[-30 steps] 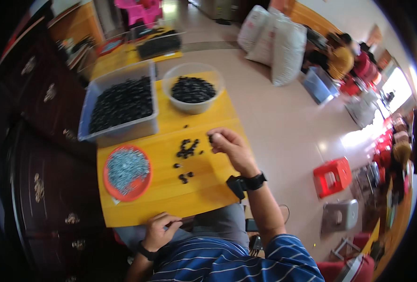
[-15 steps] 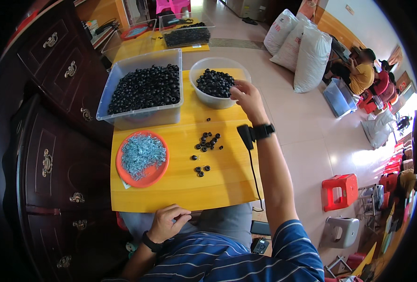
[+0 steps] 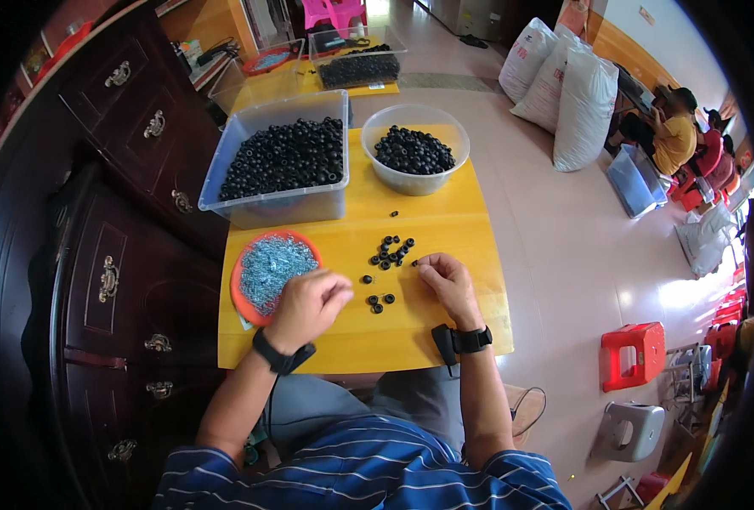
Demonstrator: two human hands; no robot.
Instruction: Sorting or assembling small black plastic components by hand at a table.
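Two hands: your left hand [image 3: 307,308] is now resting curled on the yellow table [image 3: 445,223], having come up from your lap; grip contents unclear.
Right hand [image 3: 447,285]: pulled back from the round bowl [image 3: 417,181], pinching a small black ring.
Black rings [image 3: 391,250]: lying loose just beyond your fingers.
Orange dish [image 3: 262,270]: sitting beside your left hand.

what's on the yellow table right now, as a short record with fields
surface: yellow wooden table
left hand: left hand curled on the table beside the orange dish; whether it holds anything cannot be told
right hand: right hand, fingers pinched near a loose black ring
loose parts: small black rings scattered between the hands
orange dish: orange dish with small silvery-blue parts
back left: clear rectangular bin full of black rings
back right: round clear bowl partly filled with black rings
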